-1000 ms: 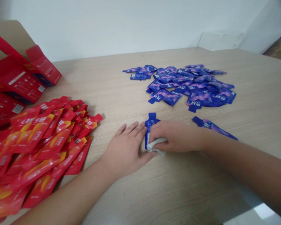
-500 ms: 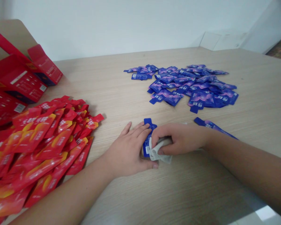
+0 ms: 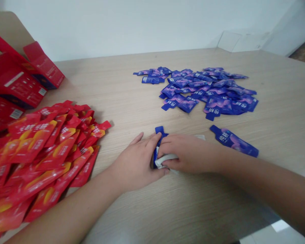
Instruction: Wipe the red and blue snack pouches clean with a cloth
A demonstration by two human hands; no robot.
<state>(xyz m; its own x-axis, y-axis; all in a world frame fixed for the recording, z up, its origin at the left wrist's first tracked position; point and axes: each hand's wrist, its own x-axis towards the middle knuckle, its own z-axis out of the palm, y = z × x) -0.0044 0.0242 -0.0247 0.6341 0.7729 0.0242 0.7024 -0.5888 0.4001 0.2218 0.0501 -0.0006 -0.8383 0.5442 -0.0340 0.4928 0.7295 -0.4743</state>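
A small blue sachet (image 3: 159, 130) with a tab at its top lies on the table between my hands, mostly covered by them. My left hand (image 3: 134, 164) holds it down along its left edge, fingers at the upper part and thumb around the lower end. In my right hand (image 3: 186, 152) is a crumpled white wipe (image 3: 165, 158), pinched between thumb and fingers and pressed against the sachet's face. Another blue sachet (image 3: 236, 141) with pink shapes lies flat just beyond my right forearm.
A heap of blue sachets (image 3: 200, 88) spreads over the far middle of the wooden table (image 3: 112, 88). Many red-and-orange sachets (image 3: 51, 156) are piled at left. Behind them stand open red cartons (image 3: 22, 81). A white wall (image 3: 132, 27) borders the table's back.
My right hand has moved slightly left and down over the sachet with the wipe, covering more of it. My right forearm now uncovers more of the lone blue sachet. The view has shifted slightly.
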